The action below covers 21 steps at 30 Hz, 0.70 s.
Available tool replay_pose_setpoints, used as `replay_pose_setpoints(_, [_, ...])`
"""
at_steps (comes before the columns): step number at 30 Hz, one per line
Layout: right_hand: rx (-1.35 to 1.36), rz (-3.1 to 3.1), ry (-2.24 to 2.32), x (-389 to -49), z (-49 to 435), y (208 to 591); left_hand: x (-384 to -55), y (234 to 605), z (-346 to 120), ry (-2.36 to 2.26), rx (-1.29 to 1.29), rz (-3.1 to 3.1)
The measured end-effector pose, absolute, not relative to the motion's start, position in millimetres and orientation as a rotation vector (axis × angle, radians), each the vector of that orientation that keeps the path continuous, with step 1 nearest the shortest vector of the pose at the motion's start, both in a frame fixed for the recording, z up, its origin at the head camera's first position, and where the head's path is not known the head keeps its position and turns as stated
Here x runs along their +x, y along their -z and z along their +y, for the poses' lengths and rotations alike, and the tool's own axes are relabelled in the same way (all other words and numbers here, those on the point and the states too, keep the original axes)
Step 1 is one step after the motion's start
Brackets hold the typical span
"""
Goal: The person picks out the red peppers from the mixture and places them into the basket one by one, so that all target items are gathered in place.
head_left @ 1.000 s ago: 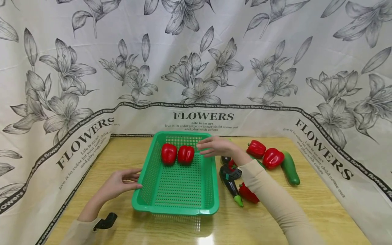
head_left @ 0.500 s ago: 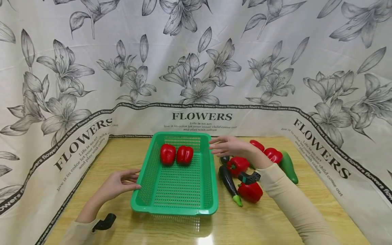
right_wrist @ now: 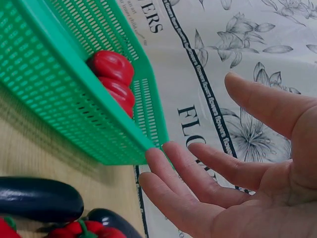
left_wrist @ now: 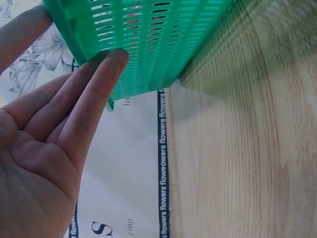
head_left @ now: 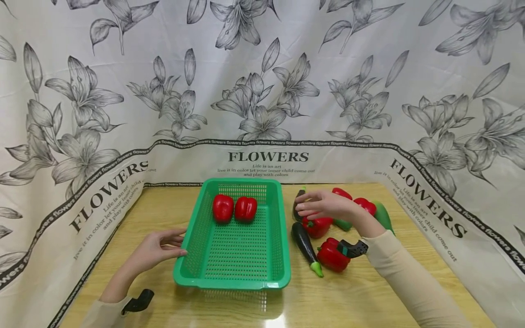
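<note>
Clock read off the head view, 12 = away from the person. Loose red pepper is located on the worktop, at about 7 from the middle of the right hand, clearly the nearer hand, and about 5 from its fingertips. Right fingers are spread apart, nothing held, pointed toward 9; hand looks to be raised, height gap can't be told. No clear long axis can be read on the pepper (squat), stem turned roughly to 9. Green basket is placed at 9 from it, with the near eggplant laid 11-to-5 and the 3 o'clock wall in between; probably the wall has to be cleared if that way is taken. Far eggplant is partly covered by the right fingers, axis near 12-to-6. Second red pepper is set at 5 from the first; half-hidden green vegetable at 3. Left fingers are extended at the basket's 9 o'clock side, left hand not wrapped round anything; two peppers are seated in the basket's 12 o'clock end.
</note>
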State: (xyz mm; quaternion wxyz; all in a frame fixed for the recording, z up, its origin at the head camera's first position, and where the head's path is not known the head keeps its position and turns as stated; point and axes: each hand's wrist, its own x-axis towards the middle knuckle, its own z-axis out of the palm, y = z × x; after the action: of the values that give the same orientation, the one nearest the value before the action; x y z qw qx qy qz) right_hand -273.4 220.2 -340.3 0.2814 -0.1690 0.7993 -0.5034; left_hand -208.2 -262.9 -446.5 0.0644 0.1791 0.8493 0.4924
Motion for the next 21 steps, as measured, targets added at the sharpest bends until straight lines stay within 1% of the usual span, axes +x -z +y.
replay_pose_setpoints(13, [-0.431, 2.091, 1.397, -260.4, 262.8, 363.7, -205.4, 446.4, -262.2, -1.510, 0.505, 2.540])
replay_pose_setpoints(21, [-0.355, 2.067, 1.445, -250.2, 290.6, 376.6, -205.9, 445.5, -261.0, -1.494, 0.514, 2.549])
